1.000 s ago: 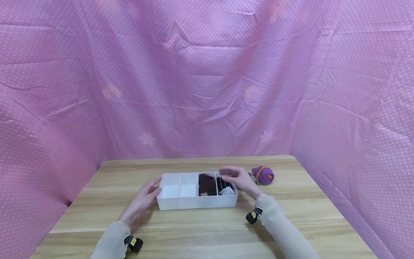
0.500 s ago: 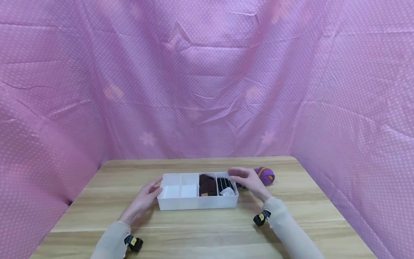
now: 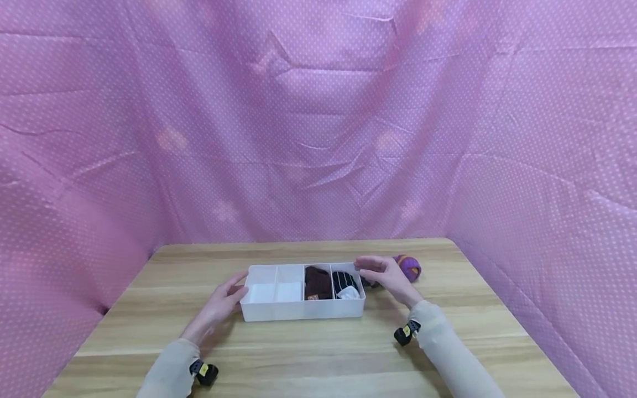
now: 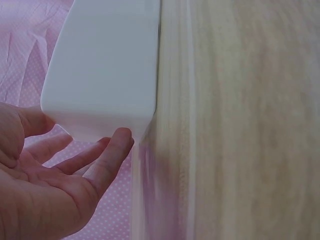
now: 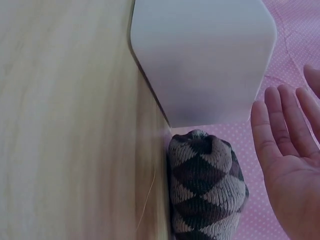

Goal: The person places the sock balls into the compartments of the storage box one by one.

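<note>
**Right hand shifted off the tray toward its right end**

Since a second ago the right hand has moved from above the striped compartment to the outside of the tray's right end; left hand is basically unchanged, tray hasn't moved.

- White divided tray: sits mid-table on the wooden table, long side facing the person. Four compartments. Two left ones hold nothing dark, third holds a dark brown sock roll, fourth a black-and-white striped sock roll.
- Left hand: fingers straight and relaxed, holding nothing. Fingertips at the tray's left end; the left wrist view shows one fingertip touching or just shy of the tray's bottom corner, can't tell which.
- Right hand: flat, fingers straight and together, palm facing the tray's right end wall, gripping nothing. The right wrist view shows a gap between fingers and tray wall, so near, not touching.
- Grey argyle sock roll: on the table just beside the tray's right end, next to the right palm, not held.
- Purple sock roll with an orange band: on the table beyond the right hand, apart from the tray.
- Pink dotted cloth hangs behind and at both sides.
</note>
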### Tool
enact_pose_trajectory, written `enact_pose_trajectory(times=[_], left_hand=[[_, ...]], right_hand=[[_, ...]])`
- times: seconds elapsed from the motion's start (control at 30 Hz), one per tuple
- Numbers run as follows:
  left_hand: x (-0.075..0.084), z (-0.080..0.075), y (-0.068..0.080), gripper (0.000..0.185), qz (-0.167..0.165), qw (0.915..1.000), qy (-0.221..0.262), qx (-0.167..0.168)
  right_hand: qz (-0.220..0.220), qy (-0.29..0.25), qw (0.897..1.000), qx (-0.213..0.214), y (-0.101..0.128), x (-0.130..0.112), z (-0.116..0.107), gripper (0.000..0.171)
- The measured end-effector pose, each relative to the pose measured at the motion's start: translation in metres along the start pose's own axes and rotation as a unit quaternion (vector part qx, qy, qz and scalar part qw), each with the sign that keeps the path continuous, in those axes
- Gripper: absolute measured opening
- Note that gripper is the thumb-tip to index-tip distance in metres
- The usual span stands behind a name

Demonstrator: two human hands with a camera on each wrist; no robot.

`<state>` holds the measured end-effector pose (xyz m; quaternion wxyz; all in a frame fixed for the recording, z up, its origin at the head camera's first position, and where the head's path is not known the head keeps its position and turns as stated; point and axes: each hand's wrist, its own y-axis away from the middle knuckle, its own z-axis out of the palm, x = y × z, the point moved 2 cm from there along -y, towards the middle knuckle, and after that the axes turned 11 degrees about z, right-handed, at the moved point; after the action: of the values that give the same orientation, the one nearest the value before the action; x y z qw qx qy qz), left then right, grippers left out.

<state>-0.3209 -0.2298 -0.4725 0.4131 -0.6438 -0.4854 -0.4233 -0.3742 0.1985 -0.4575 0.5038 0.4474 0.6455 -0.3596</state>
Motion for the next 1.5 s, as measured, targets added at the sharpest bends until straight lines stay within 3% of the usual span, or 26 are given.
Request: enact_pose_trajectory(times=[0.27,0.47,0.67,1.23,1.5], left_hand=[[-0.001,0.001,-0.001,0.056,0.007,0.9999,0.010,-0.001],[-0.002,-0.001,-0.001,0.056,-0.007,0.9999,-0.010,-0.003],[-0.003,-0.004,-0.003,0.056,0.001,0.9998,-0.018,-0.007],[-0.002,-0.006,-0.007,0.056,0.005,0.9999,-0.009,-0.013],[-0.003,-0.007,-0.010,0.056,0.015,0.9998,0.002,-0.015]], right_hand=[[-0.006,-0.010,1.000,0.002,0.002,0.002,-0.007,0.049],[-0.013,0.004,1.000,0.002,0.002,0.000,-0.013,0.047],[-0.002,0.003,1.000,0.007,0.002,0.001,-0.020,0.048],[0.032,0.043,0.997,0.059,0.009,0.005,-0.061,0.051],[0.045,0.066,0.988,0.132,0.010,-0.001,-0.084,0.055]])
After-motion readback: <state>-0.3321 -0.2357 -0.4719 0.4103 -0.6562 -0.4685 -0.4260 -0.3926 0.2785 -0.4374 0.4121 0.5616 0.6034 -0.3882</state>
